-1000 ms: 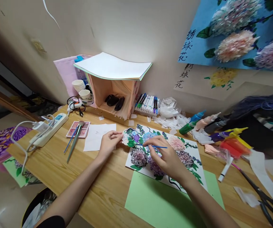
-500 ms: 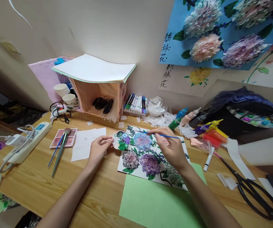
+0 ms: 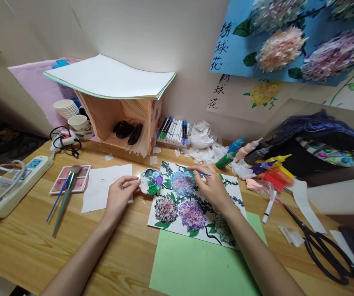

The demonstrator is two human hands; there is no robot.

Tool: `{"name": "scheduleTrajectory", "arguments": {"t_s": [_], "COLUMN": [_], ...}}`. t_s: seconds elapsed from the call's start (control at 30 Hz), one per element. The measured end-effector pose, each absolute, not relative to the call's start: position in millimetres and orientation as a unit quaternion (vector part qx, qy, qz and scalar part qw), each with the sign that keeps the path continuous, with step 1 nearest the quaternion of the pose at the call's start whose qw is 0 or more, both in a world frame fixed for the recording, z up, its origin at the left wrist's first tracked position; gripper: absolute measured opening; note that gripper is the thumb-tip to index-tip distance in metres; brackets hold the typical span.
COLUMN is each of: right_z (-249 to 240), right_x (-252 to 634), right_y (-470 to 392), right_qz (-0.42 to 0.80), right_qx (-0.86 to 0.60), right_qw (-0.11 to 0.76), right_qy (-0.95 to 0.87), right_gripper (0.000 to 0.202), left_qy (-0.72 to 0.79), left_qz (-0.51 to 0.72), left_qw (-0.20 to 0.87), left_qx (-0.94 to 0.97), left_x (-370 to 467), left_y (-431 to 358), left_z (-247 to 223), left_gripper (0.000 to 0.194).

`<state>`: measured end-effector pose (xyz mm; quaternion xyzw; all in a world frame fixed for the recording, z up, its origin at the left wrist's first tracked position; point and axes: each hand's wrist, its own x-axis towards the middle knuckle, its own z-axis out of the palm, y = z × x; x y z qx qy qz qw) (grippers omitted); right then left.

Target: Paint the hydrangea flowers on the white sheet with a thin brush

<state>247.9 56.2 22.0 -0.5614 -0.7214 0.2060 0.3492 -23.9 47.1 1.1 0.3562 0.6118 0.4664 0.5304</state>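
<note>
My left hand (image 3: 121,192) pinches the left rim of a small flower-shaped paint palette (image 3: 151,182) holding green, purple and white paint. My right hand (image 3: 209,183) grips a thin blue paintbrush (image 3: 204,173) over the upper part of a white sheet. On that painting (image 3: 206,234) are raised flower heads, among them a blue-pink one (image 3: 183,182), a purple one (image 3: 192,215) and a black-edged one (image 3: 166,209), with green leaves and dark stems. The brush tip is too small to make out by my fingers. Green paper (image 3: 195,263) lies partly under the painting.
A pink case (image 3: 84,181) with brushes and a white paper (image 3: 102,193) lie left. Behind are a pink box (image 3: 102,119), markers (image 3: 174,130) and crumpled tissue (image 3: 201,135). Paint bottles (image 3: 226,159) and black scissors (image 3: 321,246) are right. A power strip (image 3: 25,185) sits far left.
The view has shifted, so the left-side items appear further left. My right hand and brush have moved slightly left over the painting, and the brush shows less length. My left hand still holds the palette.
</note>
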Motion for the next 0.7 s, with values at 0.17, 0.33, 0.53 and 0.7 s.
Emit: {"name": "scheduleTrajectory", "arguments": {"t_s": [0.17, 0.33, 0.53, 0.7], "right_z": [20.0, 15.7, 17.3, 20.2], "right_x": [246.8, 246.7, 247.8, 249.4], "right_y": [57.1, 58.0, 58.2, 58.1], "right_qz": [0.215, 0.217, 0.212, 0.207], "right_qx": [-0.57, -0.569, -0.576, -0.574], "right_qw": [0.345, 0.344, 0.346, 0.348], "right_qy": [-0.714, -0.715, -0.71, -0.712], "right_gripper": [0.026, 0.027, 0.026, 0.026], "left_qy": [0.62, 0.621, 0.619, 0.619], "left_qz": [0.463, 0.468, 0.467, 0.465], "left_qw": [0.523, 0.521, 0.523, 0.525], "left_qx": [0.357, 0.352, 0.354, 0.353], "left_x": [-24.0, -25.5, -25.9, -25.9], "left_y": [47.4, 49.2, 49.1, 48.8], "left_z": [3.8, 2.3, 0.2, -0.5], "left_gripper": [0.041, 0.042, 0.041, 0.041]}}
